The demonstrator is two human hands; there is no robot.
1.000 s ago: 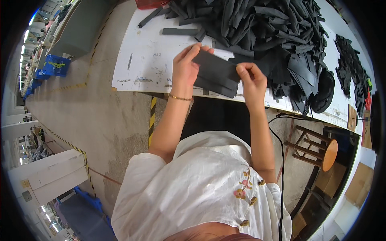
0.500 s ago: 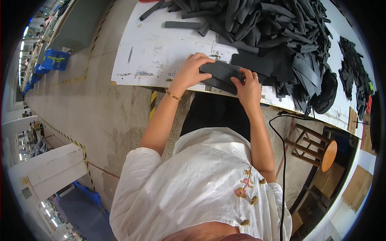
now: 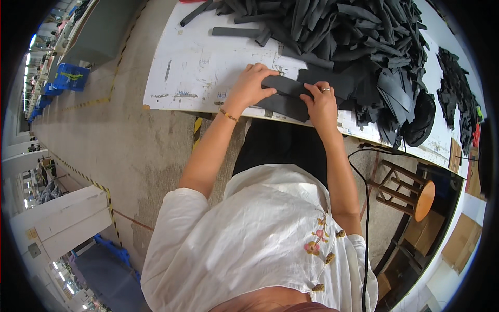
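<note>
A small stack of dark grey fabric pieces (image 3: 287,96) lies flat on the white table (image 3: 197,67) near its front edge. My left hand (image 3: 249,86) presses on the stack's left end, fingers spread over it. My right hand (image 3: 322,104), with a ring on one finger, presses down on the stack's right end. A large heap of dark grey fabric strips (image 3: 353,41) covers the table just behind both hands. A thin bracelet (image 3: 227,114) sits on my left wrist.
A wooden stool (image 3: 410,190) stands on the floor to my right, with a black cable (image 3: 364,208) hanging beside it. A second dark pile (image 3: 460,93) lies at the table's far right. Blue crates (image 3: 70,77) sit across the concrete floor to the left.
The fabric pieces were held up between both hands a second ago. They have come down onto the table, and both hands now press them flat.
</note>
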